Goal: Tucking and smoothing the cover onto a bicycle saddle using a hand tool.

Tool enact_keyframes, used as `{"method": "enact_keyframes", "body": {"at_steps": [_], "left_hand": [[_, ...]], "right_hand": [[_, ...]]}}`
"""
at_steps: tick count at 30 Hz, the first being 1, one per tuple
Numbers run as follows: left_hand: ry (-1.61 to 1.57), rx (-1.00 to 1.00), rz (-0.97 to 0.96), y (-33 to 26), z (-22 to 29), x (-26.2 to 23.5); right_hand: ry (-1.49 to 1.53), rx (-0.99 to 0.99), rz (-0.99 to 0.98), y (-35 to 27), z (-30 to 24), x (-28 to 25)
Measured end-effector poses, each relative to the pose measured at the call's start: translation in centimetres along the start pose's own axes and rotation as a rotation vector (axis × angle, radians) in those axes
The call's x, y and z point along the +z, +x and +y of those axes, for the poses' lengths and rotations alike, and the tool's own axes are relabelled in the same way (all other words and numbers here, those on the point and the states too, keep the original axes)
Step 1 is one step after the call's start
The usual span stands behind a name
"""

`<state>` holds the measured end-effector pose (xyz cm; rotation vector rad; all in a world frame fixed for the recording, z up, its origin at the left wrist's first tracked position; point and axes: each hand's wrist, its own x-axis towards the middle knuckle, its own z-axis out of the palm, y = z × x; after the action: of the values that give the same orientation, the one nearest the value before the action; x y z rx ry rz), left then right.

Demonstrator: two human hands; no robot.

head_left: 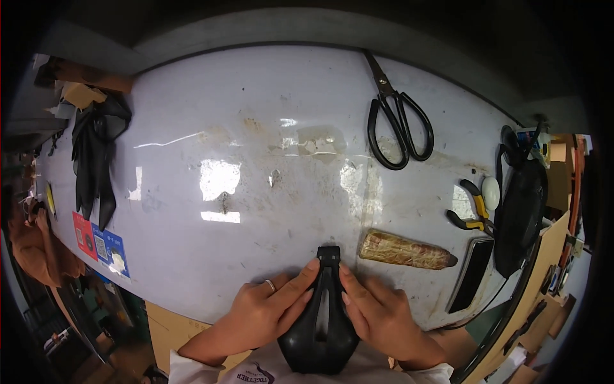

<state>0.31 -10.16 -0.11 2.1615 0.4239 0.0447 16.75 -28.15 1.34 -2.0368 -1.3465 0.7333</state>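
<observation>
A black bicycle saddle (320, 356) lies at the table's near edge, close to my body. Its narrow nose points away from me, and a long slot runs down its middle. My left hand (272, 304), with a ring on one finger, presses its fingertips to the left side of the nose. From the other side, my right hand (378, 310) does the same, so the saddle is held between both hands. Right of the saddle lies a tapered piece (406, 251) wrapped in yellowish-brown tape, with a dark tip. The saddle's underside is hidden.
Large black-handled scissors (384, 96) lie at the far right. Yellow-and-black pliers (476, 214), a white oval object (490, 192), a dark phone (471, 275) and a long black item (521, 217) line the right side. Black cloth (96, 160) hangs over the left; a person (41, 249) is beyond.
</observation>
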Motion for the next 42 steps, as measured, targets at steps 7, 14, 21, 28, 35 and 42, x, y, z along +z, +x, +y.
{"method": "enact_keyframes", "body": {"at_steps": [7,14,21,28,35,42], "left_hand": [[-0.149,0.004,0.03,-0.2,-0.2,1.5],[0.102,0.024,0.008,-0.3,1.7,2.3],[0.327,0.108,0.105,0.3,1.9,3.2],[0.39,0.054,-0.077,0.8,2.4,2.3],[0.443,0.027,0.03,2.4,3.4,3.4],[0.337,-0.015,0.123,2.7,2.8,4.2]], "right_hand": [[0.051,-0.019,0.03,-1.1,0.1,1.8],[-0.06,0.083,-0.122,-1.4,-1.8,1.7],[-0.276,0.029,-0.057,-1.9,-1.5,2.7],[-0.256,-0.013,-0.079,-3.0,-1.6,1.2],[-0.099,-0.014,0.148,-8.5,-2.7,-1.2],[0.154,-0.393,0.063,-6.9,0.6,-0.2]]}}
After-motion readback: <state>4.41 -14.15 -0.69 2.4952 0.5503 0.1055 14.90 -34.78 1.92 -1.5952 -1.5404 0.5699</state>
